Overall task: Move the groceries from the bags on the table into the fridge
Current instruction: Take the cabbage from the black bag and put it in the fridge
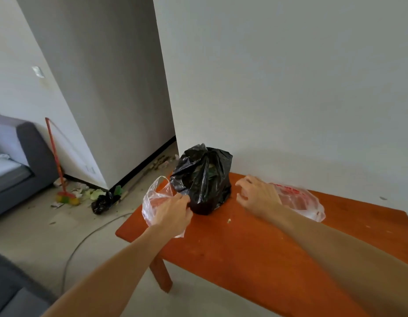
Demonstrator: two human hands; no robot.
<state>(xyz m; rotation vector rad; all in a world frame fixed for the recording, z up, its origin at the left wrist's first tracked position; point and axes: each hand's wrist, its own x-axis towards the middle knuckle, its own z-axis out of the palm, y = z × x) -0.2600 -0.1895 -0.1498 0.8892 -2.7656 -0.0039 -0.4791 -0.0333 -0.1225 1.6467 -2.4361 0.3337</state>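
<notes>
A crumpled black bag (202, 179), upright, top loosely gathered, is seen at the orange table's (255, 248) far corner, flanked by a limp clear bag (154, 199) left and a flattened red-printed clear bag (300, 200) right.

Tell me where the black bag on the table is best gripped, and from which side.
Probably the gathered top of the black bag, from above: it stands upright on the table, plastic bunched upward there, while its sides bulge slack.

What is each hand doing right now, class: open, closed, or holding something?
Left hand: touching the black bag; grip cannot be told.
Right hand: open, holding nothing.
</notes>
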